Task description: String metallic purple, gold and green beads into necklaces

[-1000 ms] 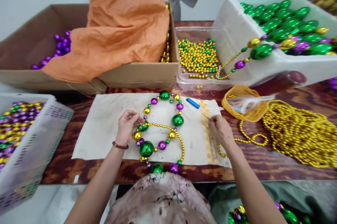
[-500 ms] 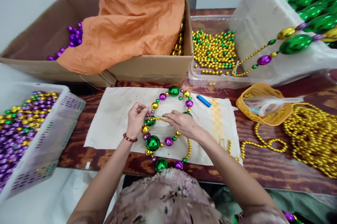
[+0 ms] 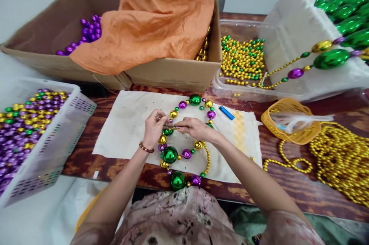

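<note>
A bead necklace (image 3: 184,149) of green, purple and gold balls is laid in a loop on a white cloth (image 3: 129,129), directly under and just below both hands. The left hand (image 3: 154,128) is closed in a pinch on the necklace at its upper left part, beside a gold ball; a bead bracelet is worn on its wrist. The right hand (image 3: 196,128) is brought in fingertip to fingertip with the left, its fingers pinched together on the same spot; whether a needle or only thread is gripped there cannot be told.

Just beyond the right hand, a small blue object (image 3: 226,113) is seen on the cloth. Further to the right of the hands, a yellow basket (image 3: 288,122) is set on the wooden table (image 3: 115,168), with a heap of gold bead strands (image 3: 340,156) beside it. Well to the left of the left hand, a white crate (image 3: 49,149) filled with mixed beads is placed.

Beyond the hands, a cardboard box (image 3: 170,72) is draped with orange paper (image 3: 152,18). To its right, a clear tray (image 3: 245,83) of small gold and green beads is found, and a white foam box (image 3: 291,33) of green baubles.
</note>
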Demonstrator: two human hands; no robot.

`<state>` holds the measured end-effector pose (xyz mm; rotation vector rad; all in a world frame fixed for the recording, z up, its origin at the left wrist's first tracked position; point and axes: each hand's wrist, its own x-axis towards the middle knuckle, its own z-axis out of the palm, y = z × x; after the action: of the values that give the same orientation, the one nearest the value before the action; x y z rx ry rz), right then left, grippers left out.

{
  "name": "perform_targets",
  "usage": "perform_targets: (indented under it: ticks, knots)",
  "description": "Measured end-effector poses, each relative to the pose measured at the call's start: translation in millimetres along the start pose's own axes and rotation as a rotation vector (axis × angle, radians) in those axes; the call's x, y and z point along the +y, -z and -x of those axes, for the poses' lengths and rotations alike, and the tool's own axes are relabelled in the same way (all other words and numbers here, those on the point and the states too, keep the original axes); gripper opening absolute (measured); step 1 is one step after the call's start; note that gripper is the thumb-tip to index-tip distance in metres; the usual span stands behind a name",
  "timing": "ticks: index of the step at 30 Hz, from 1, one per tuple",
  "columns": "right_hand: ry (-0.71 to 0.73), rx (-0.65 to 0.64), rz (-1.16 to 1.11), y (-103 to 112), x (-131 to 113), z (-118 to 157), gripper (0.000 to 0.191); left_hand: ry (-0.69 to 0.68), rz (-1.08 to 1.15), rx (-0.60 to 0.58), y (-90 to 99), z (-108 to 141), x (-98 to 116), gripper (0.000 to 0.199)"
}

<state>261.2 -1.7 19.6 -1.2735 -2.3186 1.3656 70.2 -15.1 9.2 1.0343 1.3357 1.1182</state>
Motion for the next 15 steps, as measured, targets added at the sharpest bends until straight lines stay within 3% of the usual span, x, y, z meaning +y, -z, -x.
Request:
perform_targets:
  ticks: [9, 15]
  knots:
    - [-0.007, 0.010, -0.004, 9, 6, 2, 0.026, 0.006, 0.009, 0.004, -0.3, -1, 0, 0.031]
    - [0.023, -0.021, -0.068, 4, 8, -8, 0.034, 0.011, 0.029, -0.007, -1.4, -3, -2, 0.033]
